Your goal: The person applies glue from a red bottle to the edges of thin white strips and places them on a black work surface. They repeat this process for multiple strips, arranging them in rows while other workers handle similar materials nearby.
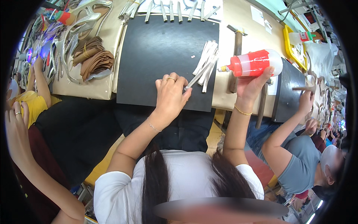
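My right hand [253, 84] is wrapped round a squeeze bottle [257, 63] with a red cap and red tape, held on its side above the table with its nozzle toward the left. Over the black mat [149, 56], my left hand [170, 91] pinches the near end of a thin silvery strap [195, 76] between its fingertips. The strap's far end reaches a loose pile of similar pale straps [209, 59] on the mat's right side. Several more straps [171, 11] lie in a spaced row along the mat's far edge.
A hammer [237, 44] lies right of the mat. Brown leather pieces [97, 61] and silvery sandal straps [85, 22] are on the left. A yellow tray [289, 37] holds another bottle [300, 37] at far right. People sit close by on both sides; the right one holds a hammer [307, 89].
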A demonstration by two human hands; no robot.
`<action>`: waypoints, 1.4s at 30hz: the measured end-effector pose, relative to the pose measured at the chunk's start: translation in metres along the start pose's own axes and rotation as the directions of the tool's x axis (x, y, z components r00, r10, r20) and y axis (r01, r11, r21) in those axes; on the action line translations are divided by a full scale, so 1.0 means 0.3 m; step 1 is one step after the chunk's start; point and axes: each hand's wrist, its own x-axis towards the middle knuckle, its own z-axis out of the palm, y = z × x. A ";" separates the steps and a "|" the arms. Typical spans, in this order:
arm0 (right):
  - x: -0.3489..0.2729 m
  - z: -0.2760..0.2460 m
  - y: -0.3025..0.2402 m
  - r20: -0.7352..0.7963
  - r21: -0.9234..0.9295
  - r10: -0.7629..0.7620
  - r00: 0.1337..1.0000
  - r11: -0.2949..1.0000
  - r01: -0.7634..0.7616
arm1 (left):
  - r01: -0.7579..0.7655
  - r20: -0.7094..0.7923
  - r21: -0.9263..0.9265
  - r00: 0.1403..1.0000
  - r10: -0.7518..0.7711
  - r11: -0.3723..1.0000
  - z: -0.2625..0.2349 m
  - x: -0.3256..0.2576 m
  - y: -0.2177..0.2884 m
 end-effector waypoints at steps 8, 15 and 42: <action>-0.016 0.005 0.014 0.041 -0.012 -0.010 0.999 1.000 0.011 | 0.401 0.227 -0.495 0.916 -0.331 0.771 -0.080 -0.037 -0.066; -0.022 0.010 0.107 0.254 -0.214 -0.066 0.965 0.969 0.122 | 0.585 0.417 -0.690 0.803 -0.426 0.426 -0.147 -0.070 -0.118; -0.043 0.182 0.179 0.456 -0.356 -0.107 0.883 0.888 0.291 | 0.513 0.201 -0.687 0.814 -0.545 0.514 -0.152 -0.145 -0.159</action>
